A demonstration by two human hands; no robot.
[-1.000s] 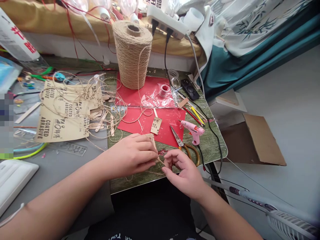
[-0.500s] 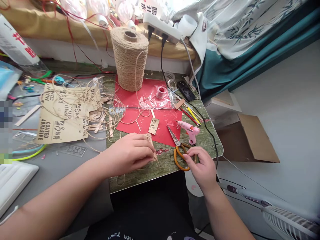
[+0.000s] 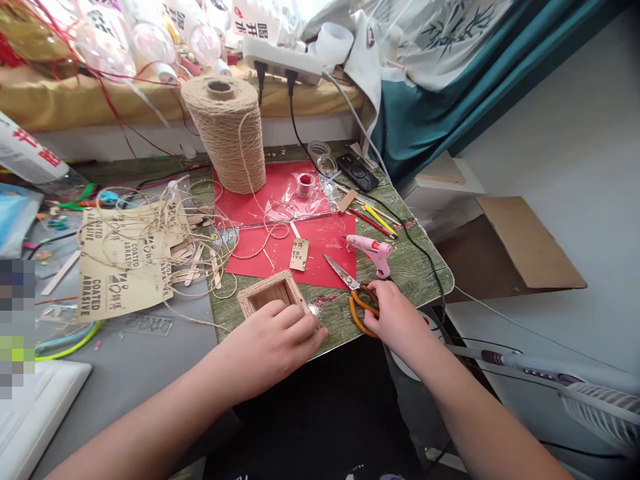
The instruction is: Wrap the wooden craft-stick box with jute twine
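Observation:
My left hand [image 3: 280, 340] rests on the near edge of a small square box [image 3: 270, 293] wrapped in jute twine, its fingers curled against the box's front corner. The box lies flat and open-side up on the green table [image 3: 425, 273]. My right hand [image 3: 395, 320] is closed around the orange handles of the scissors [image 3: 353, 293], whose blades point up-left onto the red paper [image 3: 280, 257]. A big spool of jute twine [image 3: 225, 133] stands at the back, with a strand trailing down toward the box.
A pink glue gun [image 3: 370, 250] lies just beyond the scissors. Sheets of coated abrasive paper [image 3: 120, 260], loose twine and wooden sticks [image 3: 195, 253] cover the left. Pencils [image 3: 373, 220], a power strip [image 3: 280, 57] and cables sit at the back. A cardboard piece [image 3: 525, 247] lies right.
My right hand left the twine, reached to the scissors and closed on their handles. My left hand laid the twine-wrapped box flat on the table. The camera shifted rightward.

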